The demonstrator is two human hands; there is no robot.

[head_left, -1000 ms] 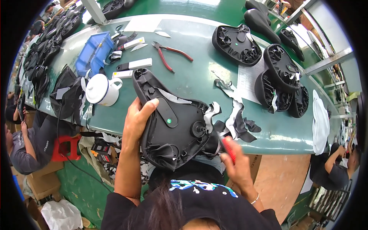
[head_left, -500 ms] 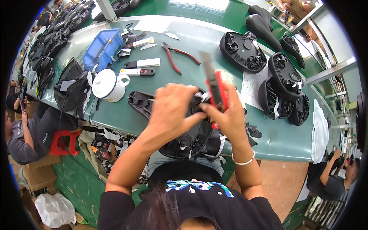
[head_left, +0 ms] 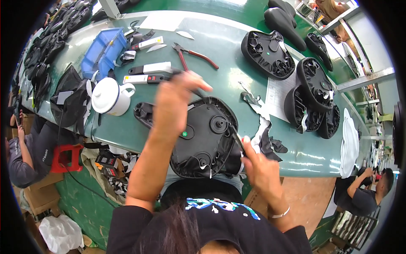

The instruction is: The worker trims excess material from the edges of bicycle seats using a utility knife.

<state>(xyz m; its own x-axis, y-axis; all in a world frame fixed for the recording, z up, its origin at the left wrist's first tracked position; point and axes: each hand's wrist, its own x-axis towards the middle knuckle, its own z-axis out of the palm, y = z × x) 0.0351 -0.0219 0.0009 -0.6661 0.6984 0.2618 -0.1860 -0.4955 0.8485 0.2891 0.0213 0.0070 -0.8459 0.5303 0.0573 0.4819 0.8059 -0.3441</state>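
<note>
An upside-down black bicycle saddle [head_left: 196, 125] lies in front of me at the table's near edge, its round mounts and tucked cover edge showing. My left hand [head_left: 175, 97], smeared by motion, is closed above the saddle's left part. A dark strip of cover material [head_left: 198, 92] runs from its fingers to the saddle's far rim. My right hand [head_left: 261, 165] grips a red utility knife [head_left: 242, 144] low at the saddle's right side. The knife's blade points up and away along the saddle's inner right edge; most of its handle is hidden by my fingers.
White and black offcuts [head_left: 263, 122] lie right of the saddle. Beyond stand a white enamel mug [head_left: 112, 97], blade packs [head_left: 146, 79], red-handled cutting pliers [head_left: 196, 54] and a blue bin [head_left: 103, 53]. More upturned saddles [head_left: 268, 55] sit at far right. People sit at both sides.
My left hand has moved left and up, drawing out the dark strip. My right hand has lowered the knife to the saddle's right edge. More offcuts now show at right.
</note>
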